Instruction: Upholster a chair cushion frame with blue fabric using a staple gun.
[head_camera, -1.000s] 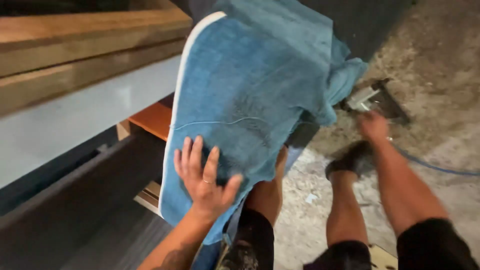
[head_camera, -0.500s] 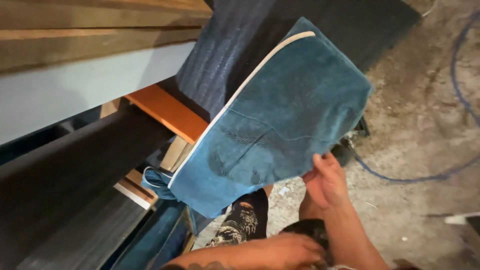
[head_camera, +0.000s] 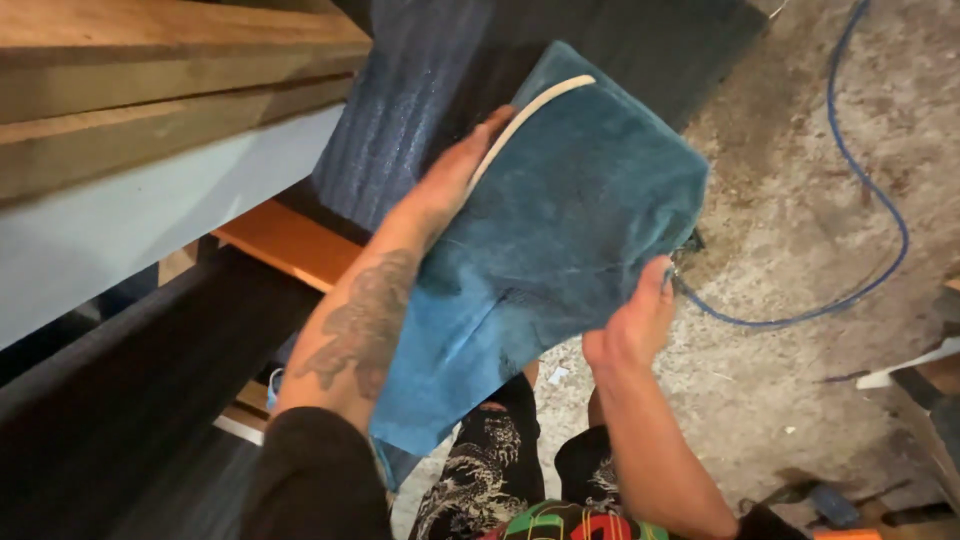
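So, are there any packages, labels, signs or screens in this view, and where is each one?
None can be seen. The left hand and right hand hold a blue towel with a cream trim, over a dusty floor with a blue cable.

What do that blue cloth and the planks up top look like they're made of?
The blue cloth looks like soft napped fabric, maybe velvet or suede-like: matte, rub-marked pile with a cream piped edge. The planks look like bare, unfinished wood, with visible grain. Left hand and right hand hold the cloth.
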